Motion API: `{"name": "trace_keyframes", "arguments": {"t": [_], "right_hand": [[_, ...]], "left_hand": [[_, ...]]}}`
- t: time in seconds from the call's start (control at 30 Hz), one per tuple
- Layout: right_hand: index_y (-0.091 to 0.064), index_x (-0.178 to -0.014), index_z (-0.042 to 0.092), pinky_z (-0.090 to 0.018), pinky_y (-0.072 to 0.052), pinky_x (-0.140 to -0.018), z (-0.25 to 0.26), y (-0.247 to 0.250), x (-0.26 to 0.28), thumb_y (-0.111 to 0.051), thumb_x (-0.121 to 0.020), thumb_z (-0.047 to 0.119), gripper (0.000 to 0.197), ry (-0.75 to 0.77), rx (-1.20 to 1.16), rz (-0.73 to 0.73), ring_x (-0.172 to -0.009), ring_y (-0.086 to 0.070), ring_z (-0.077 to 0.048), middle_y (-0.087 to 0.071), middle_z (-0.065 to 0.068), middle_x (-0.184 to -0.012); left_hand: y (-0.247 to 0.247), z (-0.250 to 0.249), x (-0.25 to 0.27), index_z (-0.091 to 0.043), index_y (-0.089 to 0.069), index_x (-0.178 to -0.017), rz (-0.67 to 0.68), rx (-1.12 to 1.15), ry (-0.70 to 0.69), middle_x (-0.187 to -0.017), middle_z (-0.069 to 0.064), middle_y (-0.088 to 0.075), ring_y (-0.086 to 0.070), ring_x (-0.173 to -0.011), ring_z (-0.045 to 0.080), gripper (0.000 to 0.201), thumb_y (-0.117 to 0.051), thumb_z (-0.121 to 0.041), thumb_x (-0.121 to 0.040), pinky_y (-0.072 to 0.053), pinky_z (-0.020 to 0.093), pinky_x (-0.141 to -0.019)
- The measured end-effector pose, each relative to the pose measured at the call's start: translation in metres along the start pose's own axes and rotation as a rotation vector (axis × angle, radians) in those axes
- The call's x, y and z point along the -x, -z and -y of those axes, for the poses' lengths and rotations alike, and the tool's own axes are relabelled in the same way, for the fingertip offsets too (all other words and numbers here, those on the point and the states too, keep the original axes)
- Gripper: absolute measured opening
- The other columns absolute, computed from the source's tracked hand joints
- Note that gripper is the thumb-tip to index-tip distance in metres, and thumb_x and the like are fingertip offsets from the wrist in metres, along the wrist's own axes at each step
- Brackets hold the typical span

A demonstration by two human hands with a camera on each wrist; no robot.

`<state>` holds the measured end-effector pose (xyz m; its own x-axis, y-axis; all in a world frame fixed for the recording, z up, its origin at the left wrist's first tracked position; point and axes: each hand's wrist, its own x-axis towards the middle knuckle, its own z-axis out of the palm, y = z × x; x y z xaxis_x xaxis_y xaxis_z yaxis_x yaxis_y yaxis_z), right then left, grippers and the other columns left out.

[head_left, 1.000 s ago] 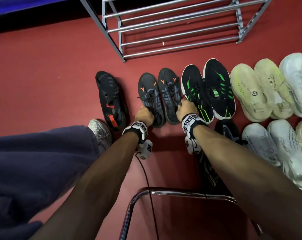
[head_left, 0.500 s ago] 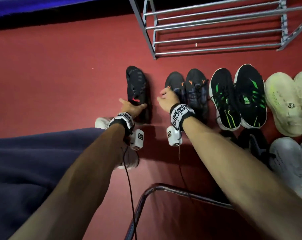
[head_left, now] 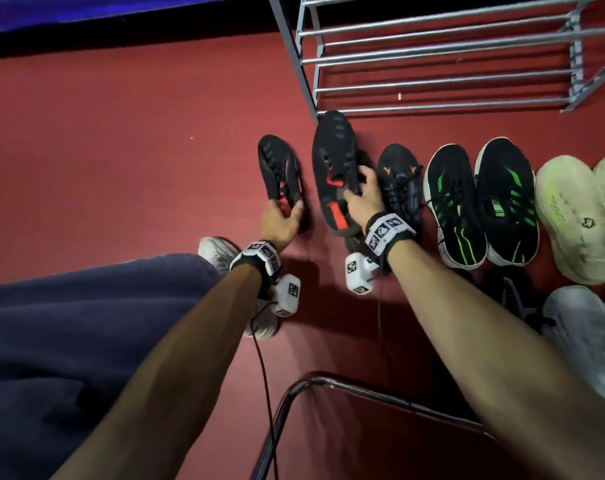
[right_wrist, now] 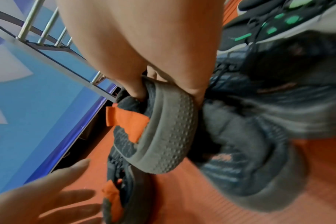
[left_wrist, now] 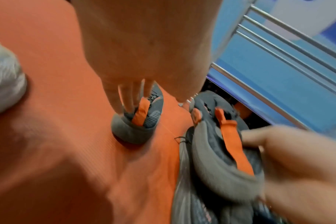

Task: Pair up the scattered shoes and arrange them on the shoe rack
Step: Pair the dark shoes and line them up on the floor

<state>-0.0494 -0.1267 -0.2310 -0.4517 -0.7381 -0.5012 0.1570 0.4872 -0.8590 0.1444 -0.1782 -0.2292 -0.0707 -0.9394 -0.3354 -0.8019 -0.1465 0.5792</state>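
Observation:
Two black shoes with red-orange heel tabs are in play. One lies on the red floor, toe toward the shoe rack. My left hand reaches its heel with straight fingers that touch the collar. The other black shoe is lifted off the floor and tilted, and my right hand grips its heel, thumb inside the collar. In the right wrist view my left hand shows spread next to the floor shoe.
A dark grey shoe with orange marks lies behind the held shoe, then a black-and-green pair, pale yellow shoes and white shoes. A metal chair frame is in front of me, and my own foot is on the left.
Both hands left the grey-orange pair and moved left. My left hand reached the black shoe on the floor. My right hand now holds a second black shoe, lifted.

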Motion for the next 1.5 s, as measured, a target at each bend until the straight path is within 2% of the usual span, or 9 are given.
{"name": "trace_keyframes", "arguments": {"t": [0.2,0.53,0.63,0.73,0.8,0.9,1.13,1.37,1.5], "right_hand": [[-0.039,-0.143,0.019,-0.027,-0.042,-0.101,-0.016,0.035,0.006,-0.054,-0.097,0.001,0.052,-0.019,-0.106,0.019,-0.115,-0.059,-0.013,-0.064,-0.003,-0.127],[-0.057,-0.127,0.019,-0.035,-0.043,-0.108,-0.01,0.012,-0.007,-0.062,-0.094,0.007,0.035,-0.022,-0.277,0.168,-0.118,-0.061,-0.018,-0.068,-0.001,-0.122],[-0.057,-0.127,0.011,-0.031,-0.046,-0.103,0.003,-0.021,0.003,-0.061,-0.095,0.006,0.032,0.002,-0.295,0.223,-0.113,-0.063,-0.019,-0.068,-0.007,-0.121],[-0.058,-0.122,0.013,-0.027,-0.045,-0.093,0.014,-0.058,0.016,-0.061,-0.095,0.007,0.028,-0.003,-0.257,0.217,-0.103,-0.062,-0.016,-0.069,-0.007,-0.115],[-0.059,-0.119,0.016,-0.025,-0.045,-0.087,0.021,-0.08,0.025,-0.059,-0.096,0.011,0.024,0.017,-0.192,0.203,-0.099,-0.063,-0.015,-0.069,-0.004,-0.11],[-0.063,-0.116,0.017,-0.029,-0.052,-0.088,0.032,-0.102,0.035,-0.057,-0.098,0.023,0.02,0.051,-0.14,0.282,-0.098,-0.066,-0.017,-0.071,-0.002,-0.108],[-0.054,-0.132,0.038,-0.05,-0.033,-0.109,-0.014,-0.1,0.013,-0.062,-0.087,0.051,0.047,0.255,0.959,0.31,-0.133,-0.033,-0.034,-0.044,-0.001,-0.142],[-0.036,-0.122,0.03,-0.034,-0.045,-0.071,-0.028,-0.077,0.008,-0.076,-0.081,0.045,0.059,0.359,1.025,0.394,-0.077,-0.053,-0.027,-0.047,-0.004,-0.088],[-0.036,-0.104,0.031,-0.033,-0.041,-0.061,-0.027,-0.081,-0.001,-0.082,-0.075,0.043,0.056,0.334,1.008,0.385,-0.071,-0.059,-0.026,-0.056,-0.002,-0.076]], "left_hand": [[-0.018,0.016,-0.031,0.001,-0.051,-0.124,-0.075,-0.065,0.367,-0.124,0.02,-0.062,-0.062,-0.116,0.037,0.077,-0.07,-0.058,-0.078,-0.051,0.044,-0.098],[-0.025,0.023,-0.015,-0.005,-0.053,-0.125,0.172,0.017,0.182,-0.114,0.014,-0.066,-0.064,-0.101,0.029,0.04,-0.066,-0.029,-0.095,-0.053,0.04,-0.088],[-0.008,0.012,-0.01,-0.005,-0.059,-0.117,0.006,-0.045,0.121,-0.109,0.016,-0.065,-0.062,-0.106,0.035,0.047,-0.055,-0.048,-0.097,-0.051,0.041,-0.093],[0.017,-0.005,-0.007,-0.007,-0.068,-0.112,0.074,0.554,0.18,-0.108,0.017,-0.074,-0.07,-0.102,0.037,0.078,-0.03,-0.073,-0.095,-0.056,0.049,-0.092],[0.035,-0.016,-0.001,-0.016,-0.068,-0.128,0.246,0.795,0.151,-0.123,0.01,-0.072,-0.068,-0.116,0.027,0.073,-0.038,-0.074,-0.096,-0.052,0.044,-0.102],[0.052,-0.007,-0.001,-0.01,-0.071,-0.116,0.012,0.672,0.119,-0.108,0.006,-0.077,-0.073,-0.101,0.019,0.042,-0.067,-0.046,-0.094,-0.057,0.035,-0.091],[0.067,0.041,-0.035,-0.008,-0.07,-0.118,-0.222,0.51,0.235,-0.096,0.007,-0.072,-0.067,-0.09,0.021,0.04,-0.054,-0.041,-0.103,-0.051,0.029,-0.079],[0.045,0.031,-0.066,-0.014,-0.069,-0.105,-0.06,0.547,0.295,-0.098,0.008,-0.072,-0.069,-0.092,0.025,0.018,-0.06,-0.029,-0.101,-0.056,0.04,-0.089],[0.03,0.048,-0.087,-0.025,-0.07,-0.123,-0.011,0.282,0.288,-0.107,0.008,-0.076,-0.071,-0.101,0.03,0.045,-0.062,-0.026,-0.079,-0.057,0.042,-0.093]]}}
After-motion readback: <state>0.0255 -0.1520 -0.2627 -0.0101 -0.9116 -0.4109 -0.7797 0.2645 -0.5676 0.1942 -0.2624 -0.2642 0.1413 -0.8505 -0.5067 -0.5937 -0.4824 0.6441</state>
